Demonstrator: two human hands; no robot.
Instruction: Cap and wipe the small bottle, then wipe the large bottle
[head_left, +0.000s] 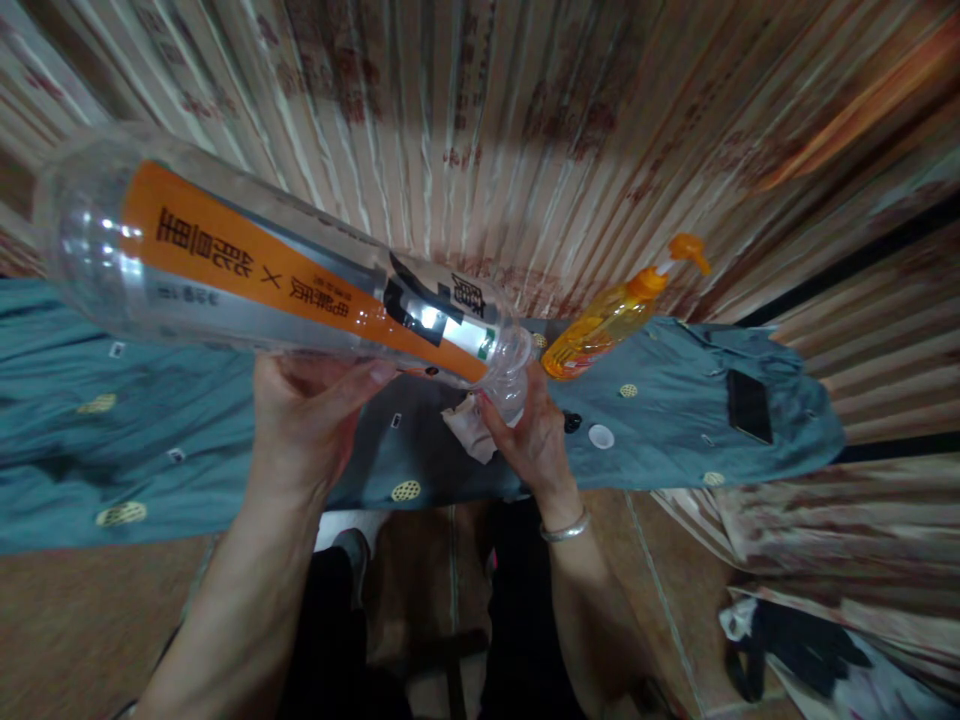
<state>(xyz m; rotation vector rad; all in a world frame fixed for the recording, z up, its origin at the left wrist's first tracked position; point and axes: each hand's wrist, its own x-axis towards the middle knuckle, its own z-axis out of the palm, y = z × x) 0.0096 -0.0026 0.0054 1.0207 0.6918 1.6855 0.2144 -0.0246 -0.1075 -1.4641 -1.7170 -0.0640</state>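
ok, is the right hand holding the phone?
No: the phone lies on the tablecloth, apart from the right hand, which is at the neck of the clear bottle.

A clear plastic bottle (247, 270) with an orange label lies slantwise across the upper left of the frame. The left hand (307, 420) grips it from beneath at centre, and the right hand (529, 440) clasps its neck beside a crumpled tissue (469, 430). Right of centre, on the teal tablecloth (660, 420), are an orange pump bottle (607, 320), a white cap (601, 436) and a dark phone (748, 405).
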